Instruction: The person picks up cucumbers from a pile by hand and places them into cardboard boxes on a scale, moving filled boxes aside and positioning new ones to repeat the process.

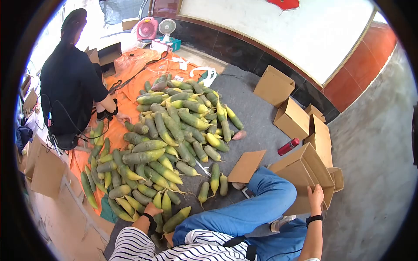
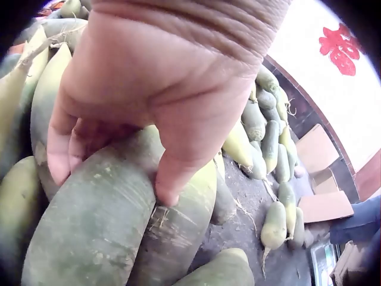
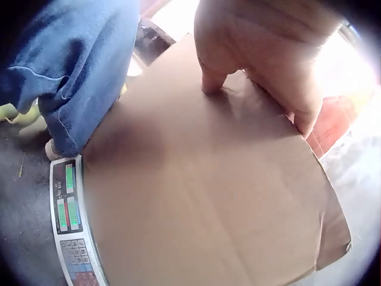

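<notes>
Green radishes [image 1: 174, 124] lie in a large heap on a grey and orange ground sheet. At the heap's near edge, my left hand [image 1: 151, 210] is on a radish; in the left wrist view the hand [image 2: 161, 89] grips the end of a thick green radish [image 2: 95, 220], thumb on one side and fingers on the other. My right hand [image 1: 315, 199] holds the edge of an open cardboard box [image 1: 300, 172]. The right wrist view has the right hand [image 3: 262, 59] pinching the rim of that box [image 3: 196, 179], which stands against a scale [image 3: 72, 220] with lit displays.
Another person [image 1: 72, 82] in black crouches at the heap's left. More boxes [image 1: 292, 118] stand along the wall at right, near a red bottle [image 1: 288, 146]. Two fans [image 1: 167, 28] are at the back. Several radishes [image 1: 215, 178] lie apart near my knee.
</notes>
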Demonstrator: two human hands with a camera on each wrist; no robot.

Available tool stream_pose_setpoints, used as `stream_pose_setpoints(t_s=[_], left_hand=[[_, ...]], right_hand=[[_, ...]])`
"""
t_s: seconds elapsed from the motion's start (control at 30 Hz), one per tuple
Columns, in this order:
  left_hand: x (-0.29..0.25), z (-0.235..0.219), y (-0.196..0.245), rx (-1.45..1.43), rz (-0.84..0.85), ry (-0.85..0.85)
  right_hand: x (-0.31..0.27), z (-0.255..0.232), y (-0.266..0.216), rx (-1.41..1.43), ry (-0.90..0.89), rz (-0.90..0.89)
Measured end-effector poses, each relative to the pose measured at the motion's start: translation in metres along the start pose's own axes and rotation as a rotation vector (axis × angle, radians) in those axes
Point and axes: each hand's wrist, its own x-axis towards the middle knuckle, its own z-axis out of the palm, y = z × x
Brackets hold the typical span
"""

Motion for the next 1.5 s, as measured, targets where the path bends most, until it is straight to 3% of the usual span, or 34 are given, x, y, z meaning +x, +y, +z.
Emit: stream_pose_setpoints(t_s=[0.17,0.57,0.73,0.83,0.93,1.07,1.13,1.17,1.2,1.37,1.5], left_hand=[[0.012,0.004,-0.004,0.001,-0.008,-0.018],[0.040,0.013,-0.021,-0.006,0.053,-0.045],[0.026,0.007,-0.013,0.006,0.070,-0.061],[0.000,0.007,-0.008,-0.003,0.064,0.025],[-0.034,0.020,-0.002,0.067,0.166,0.363],[-0.062,0.017,0.019,0.134,0.256,0.444],[-0.068,0.006,0.044,0.127,0.448,0.571],[-0.080,-0.005,0.069,0.094,0.467,0.568],[-0.095,-0.018,0.099,0.065,0.491,0.557],[-0.151,-0.059,0.251,-0.128,0.967,0.628],[-0.197,-0.062,0.374,-0.502,1.220,0.446]], right_hand=[[-0.008,-0.010,-0.001,0.052,0.088,0.037],[-0.017,-0.009,0.015,0.052,0.027,-0.001],[-0.010,-0.009,0.019,0.048,0.008,-0.027],[-0.005,-0.008,0.025,0.045,-0.069,-0.018],[-0.006,-0.005,0.027,0.060,0.009,-0.041],[-0.005,-0.002,0.028,0.052,0.015,-0.044],[-0.002,0.000,0.028,0.069,0.000,-0.036],[-0.002,0.000,0.030,0.070,-0.011,-0.030],[-0.003,0.001,0.030,0.077,0.017,-0.042],[-0.009,-0.010,0.022,0.164,0.112,-0.044],[-0.016,-0.010,0.020,0.173,0.153,-0.035]])
